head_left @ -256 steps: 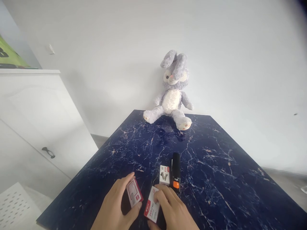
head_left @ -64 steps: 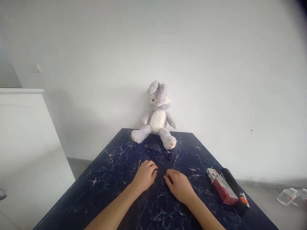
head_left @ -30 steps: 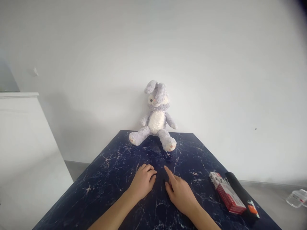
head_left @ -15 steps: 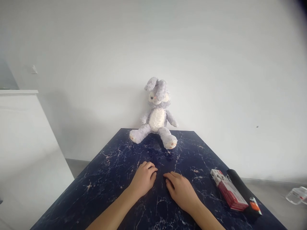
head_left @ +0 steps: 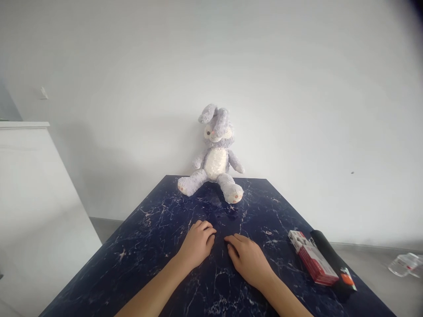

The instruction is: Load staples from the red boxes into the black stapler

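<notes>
Both of my hands rest side by side on the dark blue marbled table [head_left: 148, 246], near its middle. My left hand [head_left: 198, 243] lies knuckles up with the fingers curled under, and nothing shows in it. My right hand [head_left: 248, 260] lies flat with its fingers pointing left, empty. To the right, near the table's right edge, a row of red and white small boxes [head_left: 312, 262] lies against a black stapler [head_left: 330, 262] with an orange end. Neither hand touches them.
A grey and white plush rabbit [head_left: 216, 158] sits at the far edge of the table against the white wall. A white cabinet [head_left: 33, 198] stands to the left. A clear plastic bottle [head_left: 405, 264] lies on the floor at the right.
The boxes and stapler, handled at the table's middle 8.5 s ago, now lie at the right edge. My right forefinger, stretched out 1 s ago, has settled back. The hands are otherwise still.
</notes>
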Available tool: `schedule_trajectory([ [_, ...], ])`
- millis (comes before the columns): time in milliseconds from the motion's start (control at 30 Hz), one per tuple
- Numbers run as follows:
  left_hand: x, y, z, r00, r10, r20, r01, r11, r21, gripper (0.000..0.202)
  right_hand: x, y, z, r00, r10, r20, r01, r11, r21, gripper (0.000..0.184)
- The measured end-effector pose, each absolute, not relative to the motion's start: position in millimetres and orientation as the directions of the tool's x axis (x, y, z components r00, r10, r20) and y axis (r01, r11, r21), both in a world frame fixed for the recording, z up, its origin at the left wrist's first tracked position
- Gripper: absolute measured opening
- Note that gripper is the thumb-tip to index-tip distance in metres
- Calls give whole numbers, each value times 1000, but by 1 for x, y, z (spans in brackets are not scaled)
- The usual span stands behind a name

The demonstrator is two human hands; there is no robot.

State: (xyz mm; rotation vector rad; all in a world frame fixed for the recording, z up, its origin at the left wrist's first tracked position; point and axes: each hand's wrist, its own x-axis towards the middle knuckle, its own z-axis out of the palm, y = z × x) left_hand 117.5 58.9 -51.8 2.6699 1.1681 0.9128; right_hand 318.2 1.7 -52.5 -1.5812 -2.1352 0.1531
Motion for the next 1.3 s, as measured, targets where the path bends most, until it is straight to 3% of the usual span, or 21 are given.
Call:
schedule_trajectory([
  [633,117,59,-51,544,688,480,650,-707,277,27,317,1,-52,-231,915,331,874,345,-343,31],
  [900,111,42,-44,397,657,641,662,-689,296,41,335,-6,-32,-144,733,665,941,309,-137,22],
  [1067,76,22,-46,365,703,610,678,-650,344,40,415,-23,-14,158,471,868,971,85,-223,23],
  [1133,55,18,-47,306,735,605,706,-602,373,41,449,-33,-12,337,423,841,940,-98,-328,30],
  [1200,36,18,-47,230,772,593,729,-541,420,42,478,-40,-10,493,481,725,870,-277,-408,41],
  [1233,28,18,-48,205,789,579,733,-515,443,43,491,-42,-9,580,528,621,815,-372,-445,48],
  [1300,21,17,-48,189,822,537,731,-482,482,43,512,-41,-8,687,668,286,707,-523,-477,62],
])
